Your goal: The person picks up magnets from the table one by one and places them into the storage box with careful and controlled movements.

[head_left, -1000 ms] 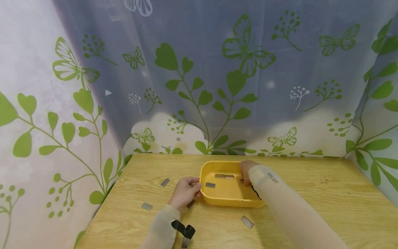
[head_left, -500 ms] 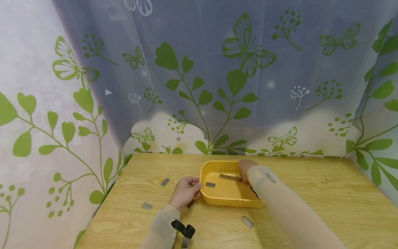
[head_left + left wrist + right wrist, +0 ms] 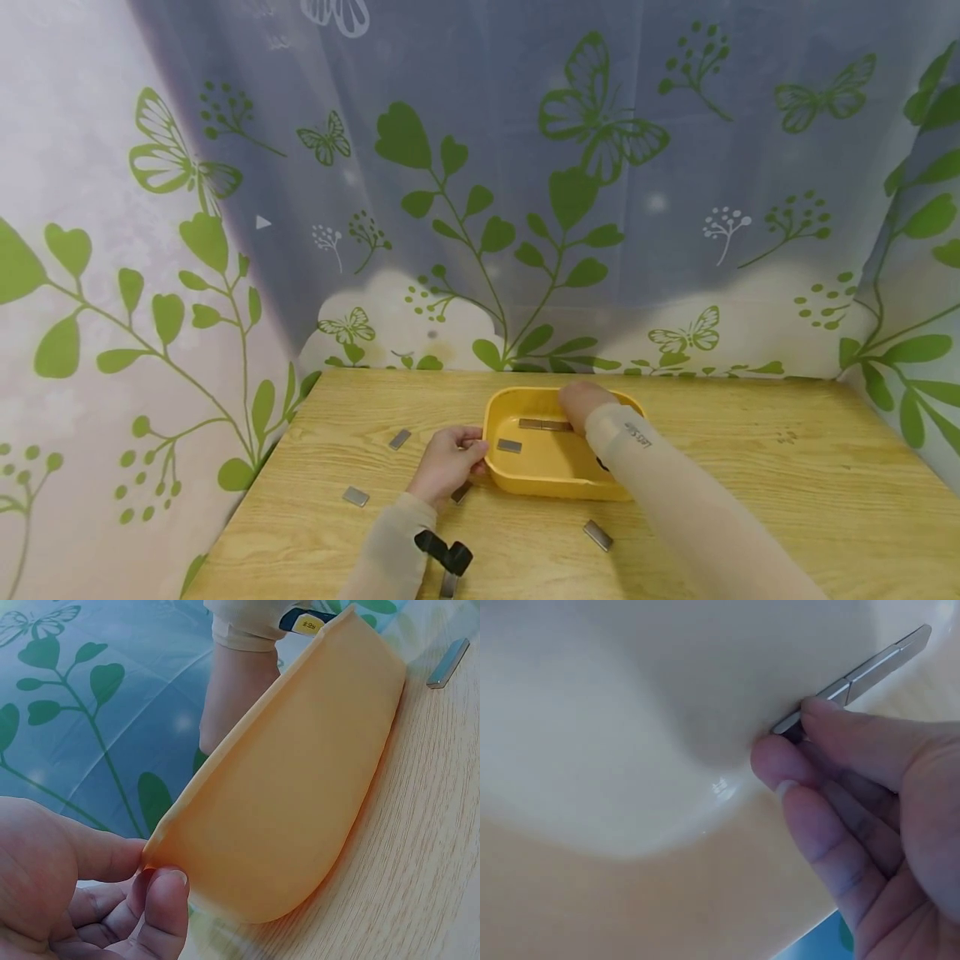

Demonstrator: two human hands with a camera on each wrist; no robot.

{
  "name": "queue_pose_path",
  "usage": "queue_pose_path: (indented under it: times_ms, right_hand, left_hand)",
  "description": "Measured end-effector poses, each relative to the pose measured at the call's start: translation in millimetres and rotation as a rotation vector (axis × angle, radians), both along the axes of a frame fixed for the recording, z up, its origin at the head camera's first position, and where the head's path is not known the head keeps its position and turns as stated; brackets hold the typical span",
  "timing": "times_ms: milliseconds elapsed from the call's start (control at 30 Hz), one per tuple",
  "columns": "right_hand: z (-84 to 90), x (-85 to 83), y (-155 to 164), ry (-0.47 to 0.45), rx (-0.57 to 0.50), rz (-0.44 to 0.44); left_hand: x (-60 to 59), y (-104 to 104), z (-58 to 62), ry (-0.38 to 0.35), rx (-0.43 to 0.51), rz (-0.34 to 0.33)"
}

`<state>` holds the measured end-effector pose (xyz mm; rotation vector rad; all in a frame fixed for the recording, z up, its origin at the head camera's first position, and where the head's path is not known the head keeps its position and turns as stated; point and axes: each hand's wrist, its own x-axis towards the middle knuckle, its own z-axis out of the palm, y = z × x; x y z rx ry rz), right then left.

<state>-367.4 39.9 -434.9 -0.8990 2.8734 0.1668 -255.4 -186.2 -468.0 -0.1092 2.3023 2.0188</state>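
Observation:
A yellow plastic tray [image 3: 540, 487] with raised walls stands on the wooden table. My left hand [image 3: 446, 462] pinches its left rim between thumb and fingers, as the left wrist view also shows on the tray wall [image 3: 292, 772]. Inside the tray, my right hand [image 3: 870, 787] pinches one end of a row of flat silver metal bars [image 3: 877, 671], set end to end along the back wall. From the head view, part of that row is hidden behind the right hand [image 3: 587, 406]. Another metal bar [image 3: 509, 447] lies apart on the tray floor.
Loose metal bars lie on the table: one bar [image 3: 400, 439] left of the tray, another bar [image 3: 356, 497] farther left, and a third bar [image 3: 597, 536] in front. Others are partly hidden by the left hand and arm. A patterned curtain [image 3: 465, 250] hangs behind the table.
My right hand has moved slightly left inside the tray. The row of bars swung to a slant, then came back nearly level with the back wall. My left hand stays on the rim.

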Motion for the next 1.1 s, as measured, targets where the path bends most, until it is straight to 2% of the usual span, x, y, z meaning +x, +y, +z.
queue_pose_path:
  times_ms: [267,633,867,1100]
  right_hand:
    - [-1.5,-0.6,2.4,0.057,0.014,0.035]
    - [-2.5,1.5,4.3,0.086,0.003,0.023]
    - [-1.1,0.7,4.0,0.016,-0.003,-0.010]
    - [7.1,-3.9,10.2,-0.018,-0.037,-0.006]
  left_hand:
    - [-3.7,0.7,-2.2,-0.006,-0.007,0.000]
    - [2.7,2.8,4.9,0.005,-0.007,-0.004]
    - [1.0,0.9,1.2,0.032,-0.001,-0.027]
    - [0.7,0.0,1.2,0.018,-0.005,-0.014]
